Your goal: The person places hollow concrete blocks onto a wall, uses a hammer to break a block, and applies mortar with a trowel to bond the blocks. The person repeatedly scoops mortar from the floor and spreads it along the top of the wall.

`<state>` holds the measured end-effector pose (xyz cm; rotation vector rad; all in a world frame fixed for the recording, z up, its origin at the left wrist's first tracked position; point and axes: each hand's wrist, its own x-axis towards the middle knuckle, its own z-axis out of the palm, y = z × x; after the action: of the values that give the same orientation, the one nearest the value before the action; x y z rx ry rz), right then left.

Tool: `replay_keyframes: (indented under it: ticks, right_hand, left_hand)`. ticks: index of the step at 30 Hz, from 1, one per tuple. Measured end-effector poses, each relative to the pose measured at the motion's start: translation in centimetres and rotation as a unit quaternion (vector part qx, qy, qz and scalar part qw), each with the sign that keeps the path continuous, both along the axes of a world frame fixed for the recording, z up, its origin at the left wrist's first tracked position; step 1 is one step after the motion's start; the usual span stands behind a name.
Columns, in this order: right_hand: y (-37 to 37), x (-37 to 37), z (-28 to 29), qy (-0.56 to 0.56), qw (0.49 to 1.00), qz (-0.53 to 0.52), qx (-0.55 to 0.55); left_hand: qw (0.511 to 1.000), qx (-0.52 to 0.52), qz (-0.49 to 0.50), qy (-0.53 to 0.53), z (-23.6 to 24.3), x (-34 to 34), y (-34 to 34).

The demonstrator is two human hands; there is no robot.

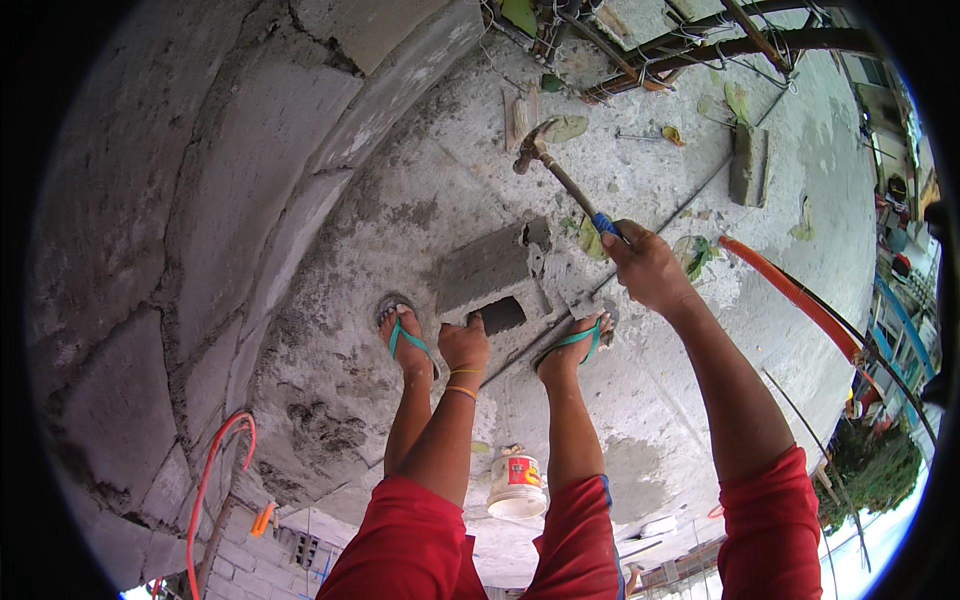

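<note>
My right hand (648, 268) is closed around the blue-wrapped handle of a claw hammer (562, 180), raised with its head up and left of the hand. A broken hollow concrete block (482, 270) lies on the floor between my sandalled feet. My left hand (463, 345) grips the near left end of this block, its fingers curled at the edge beside the dark opening. A long thin bar (668, 223) runs diagonally across the floor beside the block.
A block wall (160, 180) rises at left with a red hose (215, 450). Wired rebar (690, 55) lies at the top, a concrete piece (750, 165) at upper right. Orange corrugated tubing (790, 295) is at right, a white bucket (516, 485) near the bottom, leaves scattered around.
</note>
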<state>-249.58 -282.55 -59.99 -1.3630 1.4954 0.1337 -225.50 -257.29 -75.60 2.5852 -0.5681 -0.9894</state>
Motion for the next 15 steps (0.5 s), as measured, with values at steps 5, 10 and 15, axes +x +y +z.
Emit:
replay_keyframes:
  ticks: [5, 10, 15]
  right_hand:
    - [3.5, -2.2, -6.2, -0.048, 0.927, -0.296, 0.224]
    - [7.1, -1.1, -6.9, 0.312, 0.949, 0.035, 0.009]
    - [6.6, 10.0, -3.9, 0.084, 0.936, 0.306, -0.153]
  left_hand:
    - [0.996, 0.060, -0.059, 0.025, 0.9, 1.5, -1.4]
    - [0.993, 0.056, -0.101, 0.005, 1.1, 2.3, -2.9]
    - [0.996, -0.040, 0.001, 0.082, 3.6, 1.3, -2.2]
